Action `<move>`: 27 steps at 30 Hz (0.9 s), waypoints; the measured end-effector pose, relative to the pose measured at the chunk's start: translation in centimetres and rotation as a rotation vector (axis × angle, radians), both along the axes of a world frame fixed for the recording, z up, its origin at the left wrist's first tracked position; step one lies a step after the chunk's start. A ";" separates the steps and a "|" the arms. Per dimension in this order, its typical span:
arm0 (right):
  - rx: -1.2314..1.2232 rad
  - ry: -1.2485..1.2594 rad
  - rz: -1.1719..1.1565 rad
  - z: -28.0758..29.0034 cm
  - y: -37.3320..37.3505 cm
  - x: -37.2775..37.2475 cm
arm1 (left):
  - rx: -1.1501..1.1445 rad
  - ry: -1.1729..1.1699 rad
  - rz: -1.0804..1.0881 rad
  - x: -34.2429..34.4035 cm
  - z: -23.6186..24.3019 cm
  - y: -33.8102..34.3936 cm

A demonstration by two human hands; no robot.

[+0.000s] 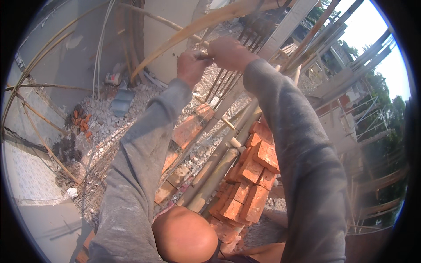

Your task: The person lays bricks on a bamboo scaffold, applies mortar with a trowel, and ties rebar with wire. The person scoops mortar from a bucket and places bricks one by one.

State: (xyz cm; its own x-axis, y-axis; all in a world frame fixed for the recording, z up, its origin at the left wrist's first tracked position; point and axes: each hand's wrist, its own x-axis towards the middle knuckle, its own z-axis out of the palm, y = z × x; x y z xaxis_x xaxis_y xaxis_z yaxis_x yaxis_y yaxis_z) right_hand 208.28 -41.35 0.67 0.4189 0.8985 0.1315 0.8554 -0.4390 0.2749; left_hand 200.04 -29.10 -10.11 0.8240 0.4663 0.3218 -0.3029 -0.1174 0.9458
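Note:
Both of my arms, in dusty grey sleeves, reach far forward. My left hand [192,69] and my right hand [229,53] meet at the fingertips, closed in a pinch. Whatever lies between the fingers is too small or hidden to name. Close by the hands, a long curved strip of pale wood [193,30] crosses from the left up to the right. Several thin dark rods [224,83] run behind and below them. Beneath my right forearm sits a stack of orange-red bricks [252,168].
Wooden poles [212,175] lie left of the bricks. Rubble [140,105] covers the ground by a grey wall [66,61], with broken brick pieces [82,122] in it. Bent canes [33,65] arch at left. A rounded bare body part [184,234] shows at the lower edge.

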 end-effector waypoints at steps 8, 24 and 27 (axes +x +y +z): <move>-0.145 0.383 -0.077 3.1 -0.7 0.2 | -0.038 0.117 -0.112 -1.6 2.0 0.7; 0.004 -0.006 0.016 2.9 0.0 -2.2 | 0.280 0.400 0.019 1.2 2.5 1.8; -0.094 -0.247 0.162 3.5 -0.2 -2.2 | 0.294 0.367 0.035 1.9 2.7 1.6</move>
State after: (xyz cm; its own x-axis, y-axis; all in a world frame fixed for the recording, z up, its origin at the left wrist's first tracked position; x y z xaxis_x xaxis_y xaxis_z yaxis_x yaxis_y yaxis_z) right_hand 206.13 -41.55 4.13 0.2353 0.9639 0.1248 0.8145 -0.2656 0.5157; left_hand 201.95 -27.48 -7.41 0.8936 0.4282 0.1346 0.0541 -0.4005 0.9147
